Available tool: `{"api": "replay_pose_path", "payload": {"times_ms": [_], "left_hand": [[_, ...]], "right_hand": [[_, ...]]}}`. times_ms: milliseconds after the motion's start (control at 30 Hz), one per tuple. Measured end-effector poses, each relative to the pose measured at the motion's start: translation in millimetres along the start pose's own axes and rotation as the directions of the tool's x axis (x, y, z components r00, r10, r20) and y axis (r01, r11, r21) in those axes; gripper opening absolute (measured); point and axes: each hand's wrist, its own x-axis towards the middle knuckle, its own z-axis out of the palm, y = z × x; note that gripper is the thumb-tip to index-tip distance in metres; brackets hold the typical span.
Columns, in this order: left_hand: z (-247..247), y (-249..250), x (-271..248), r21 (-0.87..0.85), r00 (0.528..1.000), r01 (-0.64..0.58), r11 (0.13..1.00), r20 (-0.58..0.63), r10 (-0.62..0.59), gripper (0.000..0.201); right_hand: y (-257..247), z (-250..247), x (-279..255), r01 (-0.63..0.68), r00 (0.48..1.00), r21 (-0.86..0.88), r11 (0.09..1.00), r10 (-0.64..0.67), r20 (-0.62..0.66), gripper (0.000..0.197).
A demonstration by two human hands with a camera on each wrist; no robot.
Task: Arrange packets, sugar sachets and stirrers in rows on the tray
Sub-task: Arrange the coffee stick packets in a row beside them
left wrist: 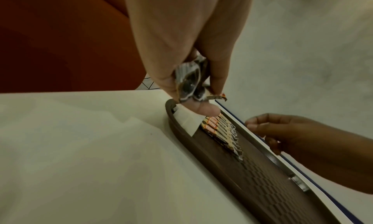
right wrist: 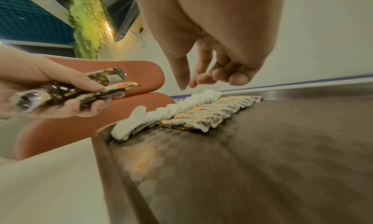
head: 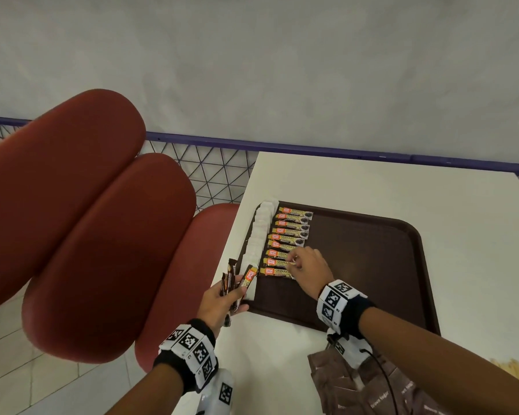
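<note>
Fingers point(right wrist: 182, 77) of the right hand point(head: 307, 266) hang loosely curled and grasp nothing, their tips just above the near end of the packet row; fingers point(right wrist: 88, 83) of the left hand point(head: 219, 298) are clenched round a small bundle of coffee packets point(head: 241, 283), held over the near left corner of the tray.

Largest in view, the red padded chairs point(head: 72, 220) stand to the left of the white tabletop point(head: 357, 181), with a blue-railed mesh barrier point(head: 216, 172) behind them. On the tabletop lies the dark brown tray point(head: 387, 265), its textured floor bare across the middle and right. Near the front edge of the tabletop, in front of the tray, sits a loose heap of brown sugar sachets point(head: 372, 393), partly under the right forearm, and a pale yellow bundle, perhaps the stirrers point(head: 516, 369), shows at the far right edge; it is too cut off to be sure.

Along the tray's left rim runs a row of white sachets point(head: 259, 232), overlapping one another from back to front. Just beside it on the right lies a row of yellow and orange coffee granule packets point(head: 289, 235), side by side, labels up, with their orange ends toward the white row. Both wrists wear black bands point(head: 354, 313) with black-and-white marker tags.
</note>
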Motion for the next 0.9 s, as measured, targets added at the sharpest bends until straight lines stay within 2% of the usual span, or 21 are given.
{"api": "replay_pose_path", "payload": {"times_ms": [133, 233, 333, 467, 567, 667, 800, 867, 900], "left_hand": [[9.9, 2.1, 2.3, 0.045, 0.999, 0.002, 0.999, 0.032, -0.004, 0.026], [17.0, 1.1, 3.6, 0.088, 0.998, -0.004, 0.996, 0.064, -0.002, 0.027], [21.9, -0.5, 3.6, 0.116, 0.996, 0.007, 0.993, 0.09, -0.018, 0.025], [24.6, 0.2, 1.2, 0.265, 0.995, -0.028, 0.964, 0.101, 0.001, 0.008], [28.9, 2.6, 0.5, 0.239, 0.996, -0.048, 0.97, 0.086, 0.028, 0.009], [28.9, 2.2, 0.4, 0.195, 0.996, -0.029, 0.98, 0.087, 0.013, 0.019], [25.8, 3.9, -0.1, 0.109, 0.99, -0.026, 0.994, 0.138, 0.011, 0.016], [21.7, 6.9, 1.3, 0.036, 0.996, -0.024, 0.999, 0.091, 0.021, 0.015], [19.9, 9.2, 1.3, 0.027, 0.998, -0.027, 0.999, 0.052, 0.025, 0.013]], "right_hand": [[-14.7, -4.4, -1.4, 0.072, 0.987, 0.233, 0.97, -0.102, 0.121, 0.023], [-21.6, 1.0, -7.1, -0.022, 0.969, 0.403, 0.915, -0.08, 0.234, 0.032], [-19.6, 4.7, -9.1, -0.061, 0.974, 0.472, 0.879, -0.051, 0.22, 0.029], [-20.0, 4.4, -10.3, -0.152, 0.979, 0.687, 0.71, 0.013, 0.203, 0.036], [-22.7, 9.6, -12.3, -0.223, 0.968, 0.75, 0.623, 0.052, 0.244, 0.036], [-23.9, 13.1, -12.7, -0.229, 0.961, 0.705, 0.671, 0.038, 0.276, 0.013], [-23.0, 13.8, -10.2, -0.216, 0.965, 0.699, 0.681, 0.042, 0.258, 0.019], [-21.9, 13.2, -8.7, -0.199, 0.971, 0.698, 0.688, 0.041, 0.236, 0.02], [-21.1, 13.0, -8.3, -0.176, 0.973, 0.672, 0.719, 0.022, 0.23, 0.018]]}}
